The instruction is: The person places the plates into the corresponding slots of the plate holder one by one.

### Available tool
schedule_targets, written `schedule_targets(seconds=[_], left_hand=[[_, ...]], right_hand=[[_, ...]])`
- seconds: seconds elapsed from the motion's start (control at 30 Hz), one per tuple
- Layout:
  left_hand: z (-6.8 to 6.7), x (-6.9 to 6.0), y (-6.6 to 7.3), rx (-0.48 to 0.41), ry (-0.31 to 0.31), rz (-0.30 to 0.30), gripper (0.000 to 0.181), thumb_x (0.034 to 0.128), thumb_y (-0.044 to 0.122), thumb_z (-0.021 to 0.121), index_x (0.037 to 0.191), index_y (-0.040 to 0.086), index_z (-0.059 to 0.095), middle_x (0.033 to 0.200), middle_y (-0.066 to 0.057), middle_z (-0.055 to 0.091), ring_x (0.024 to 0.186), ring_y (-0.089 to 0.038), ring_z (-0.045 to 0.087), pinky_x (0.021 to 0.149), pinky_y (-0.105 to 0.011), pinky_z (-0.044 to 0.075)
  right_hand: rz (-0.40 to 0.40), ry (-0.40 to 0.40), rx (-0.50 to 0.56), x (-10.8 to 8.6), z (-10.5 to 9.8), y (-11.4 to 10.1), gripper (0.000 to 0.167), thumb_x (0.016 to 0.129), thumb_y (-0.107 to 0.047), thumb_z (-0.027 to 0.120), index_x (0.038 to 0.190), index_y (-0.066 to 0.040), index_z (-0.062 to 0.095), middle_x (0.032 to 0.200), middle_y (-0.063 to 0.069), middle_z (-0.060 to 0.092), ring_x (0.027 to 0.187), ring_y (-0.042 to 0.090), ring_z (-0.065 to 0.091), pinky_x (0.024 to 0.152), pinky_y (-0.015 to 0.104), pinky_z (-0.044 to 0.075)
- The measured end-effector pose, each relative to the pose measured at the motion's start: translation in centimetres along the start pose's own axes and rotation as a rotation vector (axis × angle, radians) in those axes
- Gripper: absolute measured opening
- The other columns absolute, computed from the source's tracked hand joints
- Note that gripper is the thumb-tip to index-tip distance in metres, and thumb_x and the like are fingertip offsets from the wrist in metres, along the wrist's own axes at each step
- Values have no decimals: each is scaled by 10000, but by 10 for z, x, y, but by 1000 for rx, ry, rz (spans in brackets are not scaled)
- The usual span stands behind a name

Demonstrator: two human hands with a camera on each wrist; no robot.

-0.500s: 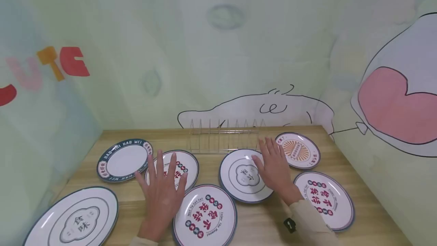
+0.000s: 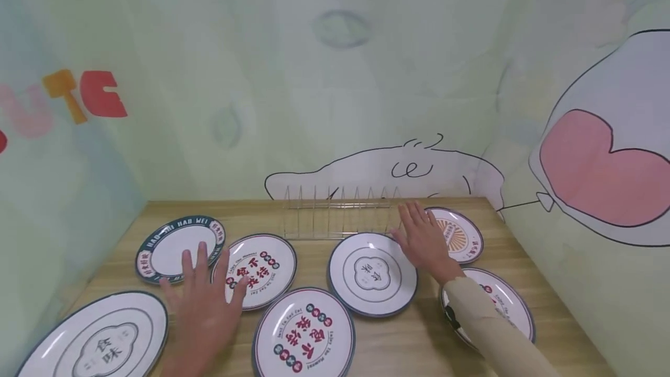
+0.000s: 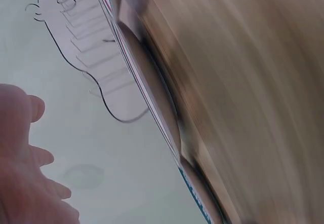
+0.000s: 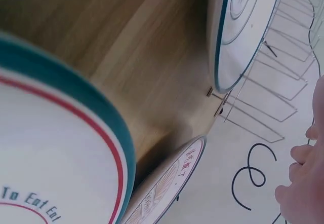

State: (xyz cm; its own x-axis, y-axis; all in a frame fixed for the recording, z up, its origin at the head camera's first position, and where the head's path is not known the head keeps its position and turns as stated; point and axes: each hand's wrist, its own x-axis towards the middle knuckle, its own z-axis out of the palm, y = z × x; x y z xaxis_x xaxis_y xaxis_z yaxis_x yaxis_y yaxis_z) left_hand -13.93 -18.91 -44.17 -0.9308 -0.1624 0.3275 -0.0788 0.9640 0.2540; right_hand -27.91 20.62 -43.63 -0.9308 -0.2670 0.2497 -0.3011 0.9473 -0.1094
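Note:
My left hand (image 2: 206, 313) is held above the table with its fingers spread, holding nothing. Beneath and beside it lie the oval plate with a dark green rim (image 2: 183, 247) and a round plate with red characters (image 2: 262, 269). Over on the right, my right hand (image 2: 425, 243) hovers with straight fingers, also holding nothing. It is between the white plate with a grey emblem (image 2: 345, 272) and the plate with an orange sunburst (image 2: 463, 237). In the left wrist view the left fingers (image 3: 38, 155) show apart from the plates; the right fingers (image 4: 298, 171) show likewise in the right wrist view.
A wire dish rack (image 2: 340, 220) stands at the table's back edge by the wall. Another red-character plate (image 2: 303, 333) lies front centre, one more (image 2: 515, 313) at right partly behind the sleeve. A large oval plate (image 2: 52, 342) lies front left. Printed cloth walls surround the wooden table (image 2: 398, 342).
The left hand has moved left and down, uncovering more of the round red-character plate. My right hand has shifted slightly, its sleeve now covering more of the right-hand plate. The view has turned slightly right.

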Motion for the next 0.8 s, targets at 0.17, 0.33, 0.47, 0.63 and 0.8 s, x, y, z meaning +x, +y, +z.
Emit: schedule_targets(seconds=[0.17,0.33,0.47,0.63,0.8], left_hand=[[-15,-3,-27,-3,-64,-64,749,981,459,539,1569,85,266,1647,-282,25,1508,-483,-143,1083,-769,-155],[-23,-4,-59,13,-161,-147,805,976,471,547,1563,25,223,1624,-317,-57,1477,-511,-194,1078,-775,-139],[-25,3,-90,23,-305,-223,877,963,563,525,1546,-13,215,1582,-386,-21,1447,-596,-81,1069,-806,-82],[-28,11,-129,30,-450,-336,921,945,600,531,1498,-71,227,1482,-458,71,1383,-645,14,1065,-828,11],[-24,14,-150,36,-516,-406,957,917,574,597,1483,-93,207,1477,-470,70,1351,-662,31,1077,-818,36]], right_hand=[[7,-28,5,12,4,4,712,1049,-456,399,1574,-13,213,1651,204,192,1542,372,166,1244,550,131],[15,-50,2,18,12,5,727,1044,-473,406,1565,3,228,1653,198,189,1538,375,184,1241,551,149],[19,-40,-13,20,16,8,718,1039,-447,435,1554,17,250,1649,199,204,1532,374,208,1239,545,170],[15,-48,5,24,14,5,717,1039,-445,436,1553,18,250,1652,191,196,1539,371,187,1245,533,150],[13,-59,4,26,14,4,724,1043,-469,409,1555,16,245,1658,180,183,1546,363,159,1250,524,140]])
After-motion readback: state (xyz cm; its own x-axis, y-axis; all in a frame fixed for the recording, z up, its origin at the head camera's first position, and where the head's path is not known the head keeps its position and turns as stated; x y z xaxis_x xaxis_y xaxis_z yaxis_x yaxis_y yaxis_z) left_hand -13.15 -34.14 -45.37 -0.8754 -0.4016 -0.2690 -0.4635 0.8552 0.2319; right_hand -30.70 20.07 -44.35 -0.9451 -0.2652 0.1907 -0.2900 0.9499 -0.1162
